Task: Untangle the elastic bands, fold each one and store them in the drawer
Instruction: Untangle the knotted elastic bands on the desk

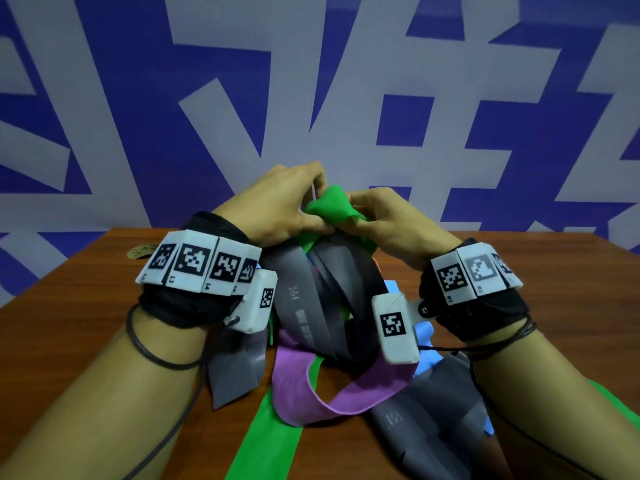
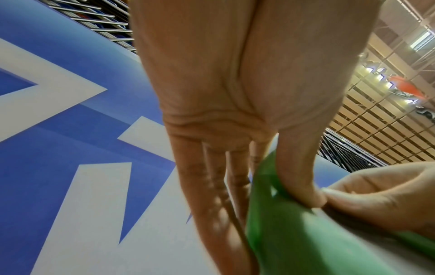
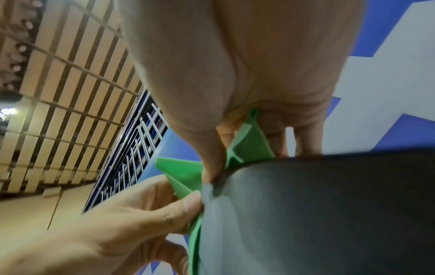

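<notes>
Head view. Green band (image 1: 330, 204): bunched top raised above the far middle of the wooden surface (image 1: 86, 306), its tail running down to the near edge. Left hand (image 1: 277, 206): fingers curled, pinching the bunch from the left. Right hand (image 1: 384, 223): fingers curled, pinching the same bunch from the right; the two hands touch at the pinch. Grey bands (image 1: 311, 289): several, draped below the hands, tangled with a purple band (image 1: 346, 400) looped near the middle and a blue band (image 1: 424, 332) showing at right. Blue-and-white wall (image 1: 138, 98) behind.

Left wrist view. Thumb and fingers (image 2: 301, 186) of the left hand clamp a green fold (image 2: 294, 241); right hand thumb (image 2: 376, 195) presses against it from the right.

Right wrist view. Right hand thumb and fingers (image 3: 212, 158) nip the green band (image 3: 186, 173) above a grey band (image 3: 317, 214); left hand (image 3: 117, 214) grips the green edge from the near left.
</notes>
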A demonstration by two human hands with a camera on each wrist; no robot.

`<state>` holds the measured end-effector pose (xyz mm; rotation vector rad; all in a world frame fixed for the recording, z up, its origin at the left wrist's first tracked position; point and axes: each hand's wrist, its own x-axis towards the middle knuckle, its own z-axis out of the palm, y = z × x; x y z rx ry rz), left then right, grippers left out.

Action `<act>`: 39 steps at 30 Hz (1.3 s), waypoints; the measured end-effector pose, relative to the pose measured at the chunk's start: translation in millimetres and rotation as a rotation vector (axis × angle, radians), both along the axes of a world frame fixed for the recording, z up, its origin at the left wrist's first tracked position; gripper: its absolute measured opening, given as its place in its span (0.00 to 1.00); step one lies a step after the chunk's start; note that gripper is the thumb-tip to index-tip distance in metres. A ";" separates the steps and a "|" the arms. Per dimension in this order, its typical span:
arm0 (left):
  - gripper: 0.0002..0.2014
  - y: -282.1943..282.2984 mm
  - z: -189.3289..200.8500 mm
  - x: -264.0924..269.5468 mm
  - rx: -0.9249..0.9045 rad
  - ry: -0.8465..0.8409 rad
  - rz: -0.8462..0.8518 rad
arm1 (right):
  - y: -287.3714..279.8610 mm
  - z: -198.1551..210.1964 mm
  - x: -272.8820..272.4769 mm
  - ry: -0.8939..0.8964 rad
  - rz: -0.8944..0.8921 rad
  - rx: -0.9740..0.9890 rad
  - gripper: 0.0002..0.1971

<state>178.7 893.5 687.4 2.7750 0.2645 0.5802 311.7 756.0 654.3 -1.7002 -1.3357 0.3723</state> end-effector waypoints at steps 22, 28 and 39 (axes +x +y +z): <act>0.12 -109.7 -18.3 62.0 0.318 0.406 -0.238 | -94.2 4.0 35.7 -0.474 -0.290 -0.714 0.06; 0.23 -184.1 -52.3 89.0 0.359 0.528 -0.367 | -177.9 -17.5 45.4 -0.376 -0.435 -0.913 0.18; 0.35 -199.9 -81.1 95.2 0.359 0.561 -0.306 | -200.3 -37.0 31.0 -0.391 -0.455 -0.861 0.22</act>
